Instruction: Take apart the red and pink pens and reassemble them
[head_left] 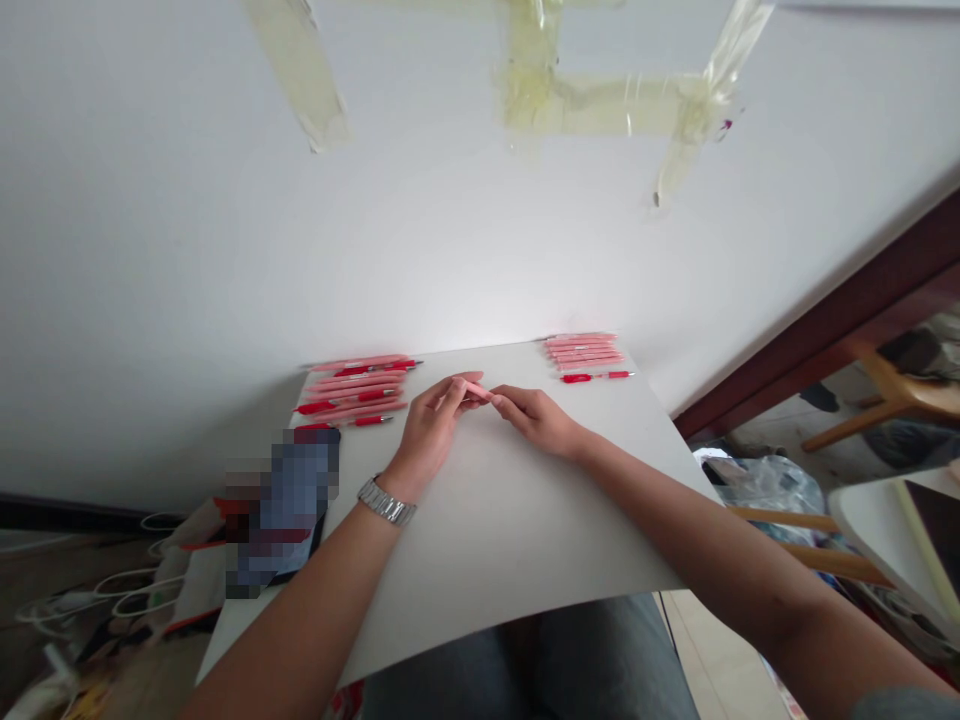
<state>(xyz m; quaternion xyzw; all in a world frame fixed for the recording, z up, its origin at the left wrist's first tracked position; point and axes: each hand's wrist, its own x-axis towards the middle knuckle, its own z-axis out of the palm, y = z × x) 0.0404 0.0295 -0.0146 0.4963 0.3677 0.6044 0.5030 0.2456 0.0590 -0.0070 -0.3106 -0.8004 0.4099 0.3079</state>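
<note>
A slender pale-pink, pen-shaped stick [478, 391] is held above the smooth white rectangular table [517, 530], about midway between its left and right edges and nearer the far edge than the near one. The bare left hand [436, 422], with a silver metal-link wristwatch [386, 502] on its wrist, has its thumb and fingers closed on the stick's left part. The bare right hand [536, 418] pinches the other end between thumb and forefinger; how its remaining fingers are curled cannot be told, as they are hidden behind.

Near the table's far left corner lies a row of slender pink sticks [356, 387], roughly parallel to the far edge, with several red pens [349, 402] among them. By the far right corner is a tidier stack of pink sticks [585, 353], side by side, and just on their near side a red pen with a clear middle [598, 377]. Along the left edge, near the left forearm, rests a blue-grey item [289, 510], pixelated beyond recognition.

The far edge runs along a plain white wall [465, 220] bearing strips of yellowed tape [607, 105]. Beyond the left edge, white cables [97, 600] lie on the floor; beyond the right edge is crumpled clear plastic [780, 485].
</note>
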